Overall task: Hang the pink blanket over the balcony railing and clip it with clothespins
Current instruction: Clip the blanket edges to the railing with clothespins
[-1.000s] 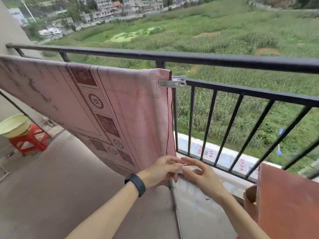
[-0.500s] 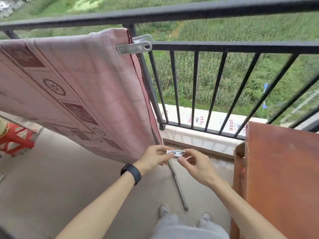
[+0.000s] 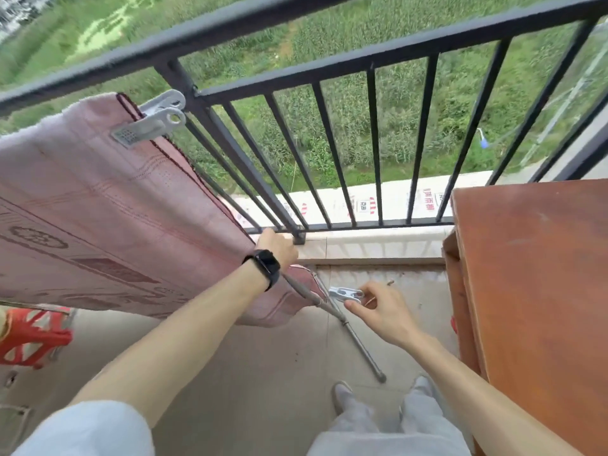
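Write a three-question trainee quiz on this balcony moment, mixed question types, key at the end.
1. True or false: a clothespin already clamps the pink blanket's top corner on the railing.
2. What does the right hand hold?
A. a second clothespin
B. the metal pole
C. nothing
3. Fill in: the left hand, wearing a black watch, grips the blanket's lower ____.

Key: 1 true; 2 A; 3 edge.
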Available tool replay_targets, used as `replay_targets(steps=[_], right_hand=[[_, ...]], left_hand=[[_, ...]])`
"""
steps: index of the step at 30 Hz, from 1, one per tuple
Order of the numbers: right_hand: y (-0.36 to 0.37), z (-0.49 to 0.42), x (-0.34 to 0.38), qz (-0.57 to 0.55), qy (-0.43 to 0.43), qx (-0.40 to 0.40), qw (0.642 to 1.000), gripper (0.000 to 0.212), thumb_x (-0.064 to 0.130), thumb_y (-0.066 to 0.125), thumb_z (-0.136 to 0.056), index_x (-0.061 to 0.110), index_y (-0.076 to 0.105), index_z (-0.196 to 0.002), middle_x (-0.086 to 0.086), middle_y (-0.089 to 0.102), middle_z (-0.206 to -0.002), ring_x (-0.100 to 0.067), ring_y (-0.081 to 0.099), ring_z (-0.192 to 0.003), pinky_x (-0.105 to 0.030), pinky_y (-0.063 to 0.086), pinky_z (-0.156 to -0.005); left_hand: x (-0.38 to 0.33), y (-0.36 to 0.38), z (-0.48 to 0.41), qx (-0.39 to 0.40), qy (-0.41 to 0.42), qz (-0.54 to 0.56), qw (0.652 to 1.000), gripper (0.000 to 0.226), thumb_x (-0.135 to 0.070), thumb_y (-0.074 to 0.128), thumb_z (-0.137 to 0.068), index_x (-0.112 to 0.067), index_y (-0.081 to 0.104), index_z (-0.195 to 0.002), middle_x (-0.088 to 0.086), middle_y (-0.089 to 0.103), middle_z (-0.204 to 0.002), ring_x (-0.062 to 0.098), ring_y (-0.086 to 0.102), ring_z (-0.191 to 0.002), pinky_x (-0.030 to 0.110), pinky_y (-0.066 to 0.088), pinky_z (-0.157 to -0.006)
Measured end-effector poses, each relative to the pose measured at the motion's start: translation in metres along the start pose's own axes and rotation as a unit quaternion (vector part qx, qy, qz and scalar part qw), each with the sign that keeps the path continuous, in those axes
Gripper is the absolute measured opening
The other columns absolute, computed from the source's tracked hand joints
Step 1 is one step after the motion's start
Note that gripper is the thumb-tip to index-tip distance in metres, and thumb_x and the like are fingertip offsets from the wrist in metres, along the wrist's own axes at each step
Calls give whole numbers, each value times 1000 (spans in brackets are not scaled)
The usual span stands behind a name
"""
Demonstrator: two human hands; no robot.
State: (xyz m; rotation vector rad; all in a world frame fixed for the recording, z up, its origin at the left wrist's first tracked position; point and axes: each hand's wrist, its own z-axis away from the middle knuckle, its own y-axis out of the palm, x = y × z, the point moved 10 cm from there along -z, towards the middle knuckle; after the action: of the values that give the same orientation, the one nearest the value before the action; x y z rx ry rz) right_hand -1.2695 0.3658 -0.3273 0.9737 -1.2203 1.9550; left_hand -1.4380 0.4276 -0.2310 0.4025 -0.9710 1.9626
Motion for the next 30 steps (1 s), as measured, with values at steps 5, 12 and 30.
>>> replay_targets(steps=[5, 12, 30], right_hand=[[-1, -6, -19, -5, 23, -13, 1000, 34, 57, 67, -75, 25, 63, -86, 15, 61, -75, -12, 62, -77, -35, 52, -74], [68, -17, -34, 77, 26, 118, 990, 33, 57, 67, -76, 27, 60, -87, 4, 64, -97, -21, 60, -98, -36, 49, -81], [173, -86, -43, 13, -57, 17, 998, 32, 47, 70, -81, 22, 69, -102, 3, 55, -107, -16, 54, -101, -32, 47, -84]], left_hand=[[3, -25, 0, -59, 19, 37, 997, 28, 1, 44, -93, -10, 66, -107, 7, 66, -115, 28, 64, -106, 35, 42, -77], [1, -13, -9, -23, -29, 128, 991, 25, -3, 44, -94, -9, 60, -112, 12, 56, -122, 31, 63, -104, 36, 40, -68], [-34, 41, -57, 10, -15, 25, 1000, 43, -53, 49, -90, -18, 55, -115, 0, 65, -108, 25, 57, -105, 36, 34, -74]])
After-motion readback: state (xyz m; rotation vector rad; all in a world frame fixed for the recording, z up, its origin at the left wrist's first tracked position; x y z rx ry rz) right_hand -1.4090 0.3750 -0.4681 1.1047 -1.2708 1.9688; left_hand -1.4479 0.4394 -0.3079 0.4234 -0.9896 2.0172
